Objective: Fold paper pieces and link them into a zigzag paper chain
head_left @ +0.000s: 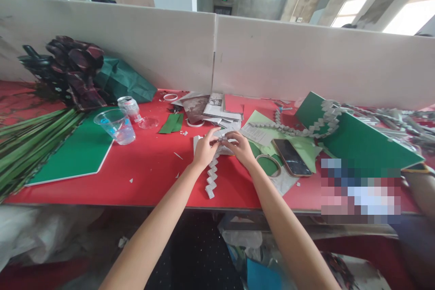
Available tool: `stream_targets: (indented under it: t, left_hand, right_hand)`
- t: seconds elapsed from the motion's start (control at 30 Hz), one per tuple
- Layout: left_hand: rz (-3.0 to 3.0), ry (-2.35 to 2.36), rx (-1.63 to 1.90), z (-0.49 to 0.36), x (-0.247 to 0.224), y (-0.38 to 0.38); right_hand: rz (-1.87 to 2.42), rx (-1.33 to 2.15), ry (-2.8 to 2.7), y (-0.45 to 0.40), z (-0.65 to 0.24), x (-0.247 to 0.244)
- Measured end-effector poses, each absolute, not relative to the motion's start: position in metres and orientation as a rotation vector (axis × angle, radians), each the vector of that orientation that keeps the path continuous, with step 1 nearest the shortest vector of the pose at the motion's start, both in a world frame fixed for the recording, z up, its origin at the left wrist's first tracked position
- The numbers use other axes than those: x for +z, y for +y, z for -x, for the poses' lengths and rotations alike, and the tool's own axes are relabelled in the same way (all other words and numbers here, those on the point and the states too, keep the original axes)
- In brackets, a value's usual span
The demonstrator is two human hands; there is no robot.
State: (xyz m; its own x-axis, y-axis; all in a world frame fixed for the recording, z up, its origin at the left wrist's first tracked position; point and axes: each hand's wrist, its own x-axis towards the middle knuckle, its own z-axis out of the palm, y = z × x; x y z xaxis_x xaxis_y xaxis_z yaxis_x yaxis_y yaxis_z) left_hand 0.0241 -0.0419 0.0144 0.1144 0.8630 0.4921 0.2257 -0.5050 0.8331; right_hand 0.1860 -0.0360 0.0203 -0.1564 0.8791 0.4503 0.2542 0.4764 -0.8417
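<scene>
Red table (149, 163): lots of stuff on it.
L hand (205, 148): fingertips pinched on small paper bit (222, 137).
R hand (242, 146): pinching it too.
Zigzag paper chain (211, 176): on table, by hands; can't tell if joined.
Small paper bit: btwn hands; prob. folding step; next fold prob. needs neat, tight fingers.

Your tabletop (152, 172) is red; your zigzag-patterned strip (212, 176) is pale grey; your garment (190, 249) is black with white specks. You see a green board (71, 154) and dark plaid fabric (79, 79).
</scene>
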Motion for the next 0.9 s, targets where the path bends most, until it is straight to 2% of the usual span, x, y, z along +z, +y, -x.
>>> stream_targets:
  t: [0.43,0.67,0.9]
  left_hand:
    - [-1.738,1.009,1.413,-0.025,0.016,-0.043]
    - [-1.370,1.050,1.418,-0.022,0.009,-0.030]
    - [-1.176,1.040,1.348,-0.021,0.012,-0.032]
  right_hand:
    - [1.018,0.687,-1.643,-0.035,-0.185,0.019]
    - [0.917,0.803,-1.644,-0.036,-0.184,0.017]
    - [0.987,0.692,-1.736,-0.034,-0.184,0.015]
